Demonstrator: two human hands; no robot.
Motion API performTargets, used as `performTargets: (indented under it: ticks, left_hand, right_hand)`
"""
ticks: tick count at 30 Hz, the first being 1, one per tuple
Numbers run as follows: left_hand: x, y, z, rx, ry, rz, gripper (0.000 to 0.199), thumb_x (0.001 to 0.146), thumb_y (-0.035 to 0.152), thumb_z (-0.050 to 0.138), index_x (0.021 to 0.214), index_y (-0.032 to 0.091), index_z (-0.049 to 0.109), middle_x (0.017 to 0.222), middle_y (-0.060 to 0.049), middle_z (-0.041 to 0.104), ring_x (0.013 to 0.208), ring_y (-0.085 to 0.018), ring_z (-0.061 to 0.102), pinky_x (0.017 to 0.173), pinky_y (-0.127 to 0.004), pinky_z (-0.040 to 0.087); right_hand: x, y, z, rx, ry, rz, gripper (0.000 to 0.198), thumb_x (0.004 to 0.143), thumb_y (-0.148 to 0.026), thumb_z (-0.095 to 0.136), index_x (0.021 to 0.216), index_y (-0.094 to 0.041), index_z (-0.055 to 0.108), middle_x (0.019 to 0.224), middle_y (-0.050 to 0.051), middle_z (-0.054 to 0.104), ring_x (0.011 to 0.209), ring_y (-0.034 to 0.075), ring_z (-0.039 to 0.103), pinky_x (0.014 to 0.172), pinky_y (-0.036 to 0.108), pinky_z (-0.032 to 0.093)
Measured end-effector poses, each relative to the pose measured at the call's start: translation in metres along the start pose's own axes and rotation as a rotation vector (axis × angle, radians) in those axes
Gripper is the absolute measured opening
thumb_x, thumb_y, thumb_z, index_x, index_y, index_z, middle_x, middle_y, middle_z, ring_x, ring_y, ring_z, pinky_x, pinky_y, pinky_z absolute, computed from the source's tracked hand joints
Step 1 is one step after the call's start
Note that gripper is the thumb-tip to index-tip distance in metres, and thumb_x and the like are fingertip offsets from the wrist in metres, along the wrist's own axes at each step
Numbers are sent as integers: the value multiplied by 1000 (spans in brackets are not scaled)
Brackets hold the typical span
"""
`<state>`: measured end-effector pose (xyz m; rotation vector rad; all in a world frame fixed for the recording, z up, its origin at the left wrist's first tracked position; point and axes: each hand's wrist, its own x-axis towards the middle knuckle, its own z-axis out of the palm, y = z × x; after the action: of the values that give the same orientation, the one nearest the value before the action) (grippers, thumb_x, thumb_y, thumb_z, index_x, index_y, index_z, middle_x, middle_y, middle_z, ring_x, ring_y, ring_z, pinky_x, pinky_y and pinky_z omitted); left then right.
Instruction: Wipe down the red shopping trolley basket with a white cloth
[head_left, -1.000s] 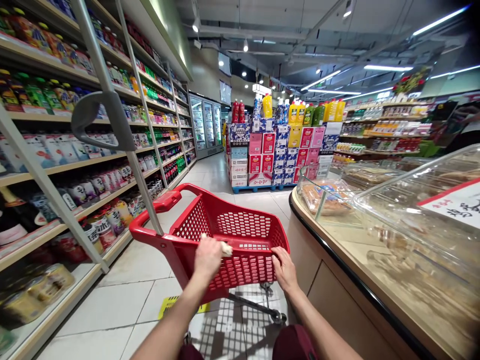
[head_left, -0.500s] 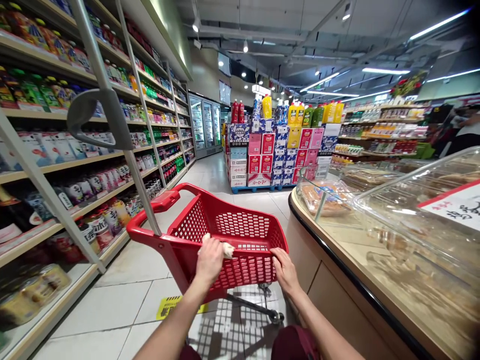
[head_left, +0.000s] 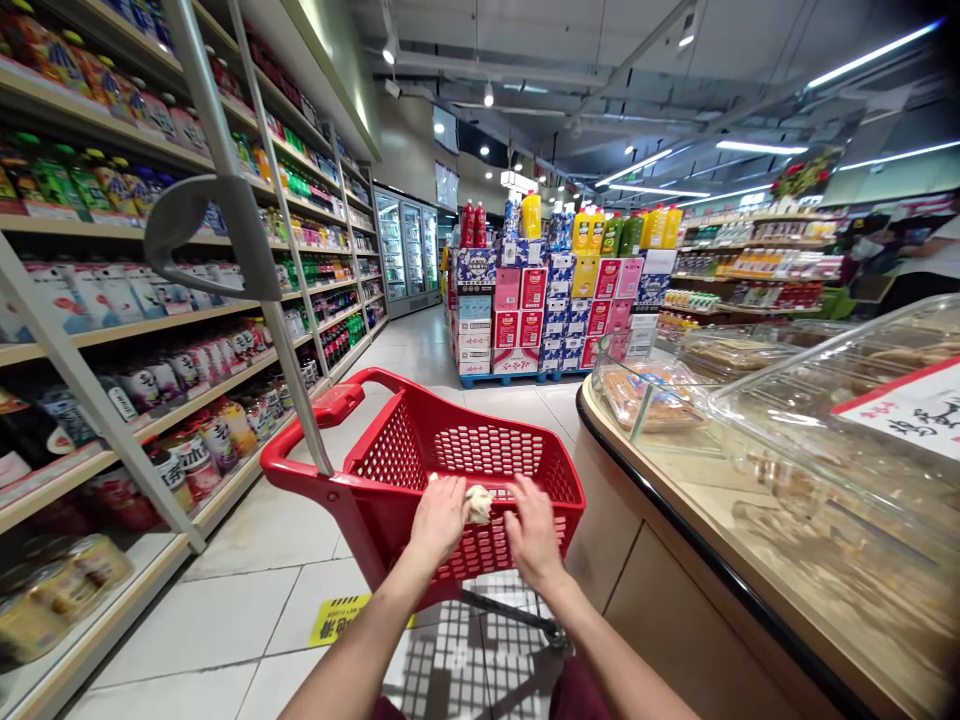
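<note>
The cart point(head_left: 525, 425) at centre was bright red, patterned with rows of pale-showing openings; the cloth point(head_left: 479, 505) at mid-frame was creamy white. The pole point(head_left: 291, 375) at left was silver, its hook point(head_left: 253, 235) dark grey. Lower left, black print marked a yellow sticker point(head_left: 341, 610) on whitish floor tiles point(head_left: 217, 615). At right, the table point(head_left: 649, 600) was beige, edged in black. Upper-centre cartons point(head_left: 533, 290) were red, pink and blue-and-white.

BARE L HAND point(head_left: 441, 517) CURLED, BARE R HAND point(head_left: 534, 535) LOOSE

L hand: back up, fingers point(head_left: 453, 496) bent in a grip, pointing fwd. R hand: just beside L, apart, fingers slightly spread & bent, thumb point(head_left: 513, 527) twd L hand. Bare L forearm point(head_left: 367, 630) slants up from btm L; bare R forearm point(head_left: 611, 640) slants in from btm R. L wrist point(head_left: 417, 568) & R wrist point(head_left: 555, 582) approx. level.
</note>
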<state>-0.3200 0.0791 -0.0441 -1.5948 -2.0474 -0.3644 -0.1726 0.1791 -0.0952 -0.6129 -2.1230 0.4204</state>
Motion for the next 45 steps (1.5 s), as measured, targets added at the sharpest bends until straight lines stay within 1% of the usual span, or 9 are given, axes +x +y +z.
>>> performTargets:
  ticks: [4,8,13,17,25,31,37,42,45]
  left_hand:
    - [-5,-27,-10,37,31,-79,42,85,30,27,116,12,50,120,-14,55,114,-23,46,96,-43,30]
    - [-15,-57,-29,138,77,-88,34,85,26,29,90,15,61,91,-10,66,92,-22,57,93,-43,33]
    - [-18,-51,-28,104,112,-70,29,83,26,34,88,16,61,92,-9,66,91,-22,57,92,-41,33]
    - [-19,-44,-23,61,162,-103,27,82,25,36,90,17,61,96,-9,66,98,-22,55,97,-42,29]
    - [-19,-38,-21,78,176,-144,25,81,27,38,87,17,60,95,-9,66,98,-23,55,100,-45,24]
    - [-20,-33,-20,65,182,-163,25,82,27,39,87,15,60,97,-10,66,100,-23,55,101,-46,22]
    - [-18,-35,-23,77,163,-148,25,82,28,39,88,15,60,97,-8,66,100,-23,55,101,-45,21]
    - [-21,-32,-21,85,175,-152,26,82,27,38,89,15,61,98,-9,66,101,-23,54,101,-43,22]
    - [-20,-26,-21,72,188,-166,27,82,27,38,90,15,61,99,-9,66,101,-23,54,102,-44,21]
  right_hand:
    - [18,-55,45,97,-125,-178,46,83,-22,40,129,-20,41,133,9,43,124,22,36,101,44,32]
    - [38,-74,74,58,-129,-128,38,83,-19,43,121,-21,50,121,8,53,114,22,45,97,44,33]
    - [38,-2,29,41,-127,-118,32,82,-15,40,106,-23,60,103,4,62,98,18,53,92,38,37]
    - [25,65,-11,-67,87,129,36,80,-14,34,103,-17,62,105,8,61,104,21,49,94,43,35]
    - [26,19,22,26,-80,-119,32,81,-19,42,108,-22,59,110,5,59,106,18,48,97,38,34]
    - [18,68,-9,-141,129,250,33,85,-23,32,100,-15,61,105,10,59,107,22,46,94,43,33]
    - [24,16,20,-64,-29,-26,27,85,-26,40,105,-22,58,107,5,59,105,19,46,95,37,30]
    - [25,56,-16,-188,38,275,36,89,-33,28,90,-24,64,98,4,61,98,20,48,87,39,31]
    - [24,48,-4,-189,97,238,36,89,-31,28,95,-21,62,100,6,59,100,21,47,87,38,32]
